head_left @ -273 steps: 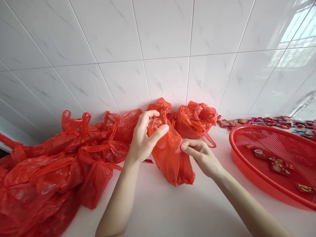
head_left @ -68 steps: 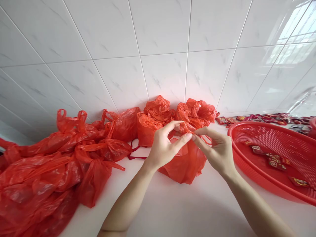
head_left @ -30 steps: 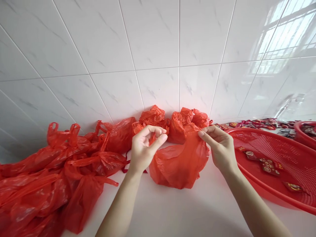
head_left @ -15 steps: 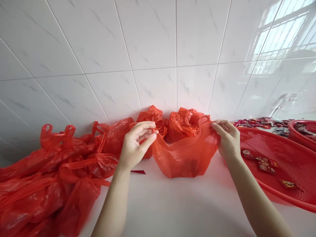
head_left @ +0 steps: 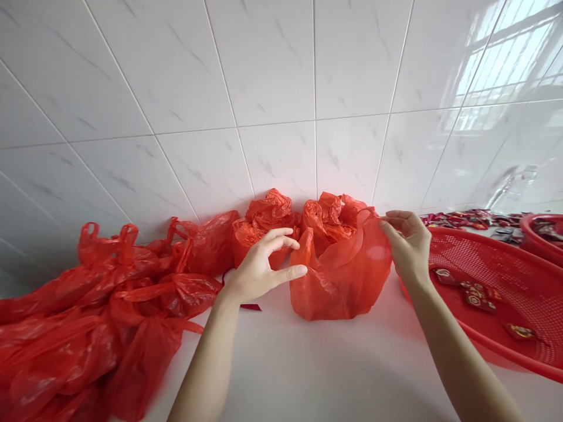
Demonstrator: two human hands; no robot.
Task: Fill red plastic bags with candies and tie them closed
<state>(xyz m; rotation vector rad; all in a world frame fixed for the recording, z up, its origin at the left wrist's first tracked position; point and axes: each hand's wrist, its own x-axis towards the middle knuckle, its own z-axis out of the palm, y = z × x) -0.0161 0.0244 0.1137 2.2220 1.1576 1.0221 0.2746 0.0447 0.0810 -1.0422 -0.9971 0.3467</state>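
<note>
A thin red plastic bag (head_left: 341,287) stands on the white tabletop in front of me, with one handle loop sticking up on its left side. My right hand (head_left: 409,243) pinches the bag's upper right edge between thumb and fingers. Close to the left handle, my left hand (head_left: 264,266) has its thumb and fingers spread apart with nothing between them. Whatever lies inside the bag shows only as a darker patch low down. Behind it sit bunched red bags (head_left: 268,214) against the wall.
Filled red bags (head_left: 88,328) are heaped on the left. At right stands a red perforated basket (head_left: 505,264) holding several small wrapped packets (head_left: 477,296). Beyond it are a smaller red basket (head_left: 534,237) and scattered wrapped pieces (head_left: 466,218). A white tiled wall (head_left: 281,70) closes the back.
My left hand has let go of the bag's left handle and opened, moving slightly right and down. The bag's left side has slumped inward. My right hand keeps its pinch.
</note>
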